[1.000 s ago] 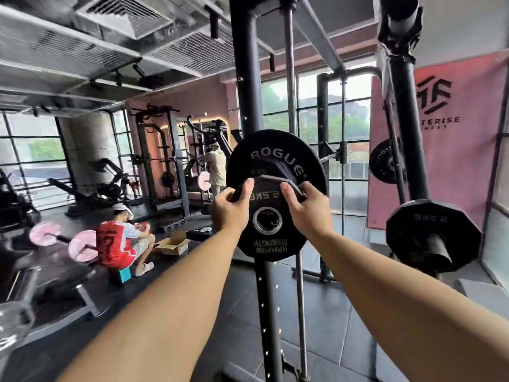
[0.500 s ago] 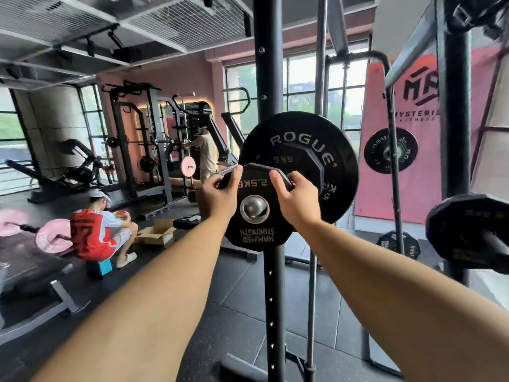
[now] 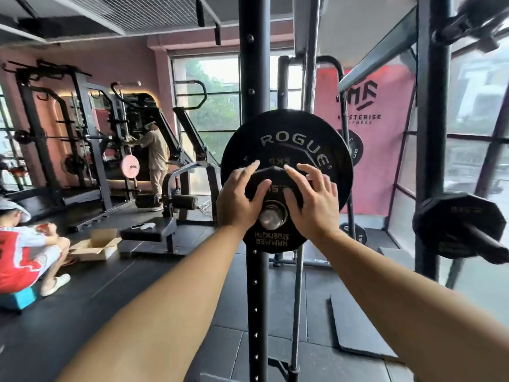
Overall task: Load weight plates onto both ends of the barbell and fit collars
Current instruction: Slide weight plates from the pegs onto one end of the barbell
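The small plate (image 3: 271,205) sits on the barbell sleeve (image 3: 273,215), in front of the big Rogue plate (image 3: 286,150). The left hand (image 3: 239,198) and right hand (image 3: 312,204) press flat on it, fingers spread, not gripping. On the near-left floor, a cardboard box (image 3: 95,245) lies open; its contents cannot be seen.

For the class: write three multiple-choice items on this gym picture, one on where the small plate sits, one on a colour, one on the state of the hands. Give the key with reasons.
1. The small plate sits
A. on the floor
B. in front of the Rogue plate
C. behind the Rogue plate

2. The cardboard box lies beside a person whose shirt is
A. red and white
B. green
C. black

3. The left hand and right hand are
A. fisted
B. open, fingers spread on the small plate
C. off the plate

Key: B, it overlaps the Rogue plate's face; A, red with white shows; B, fingers fan out flat.
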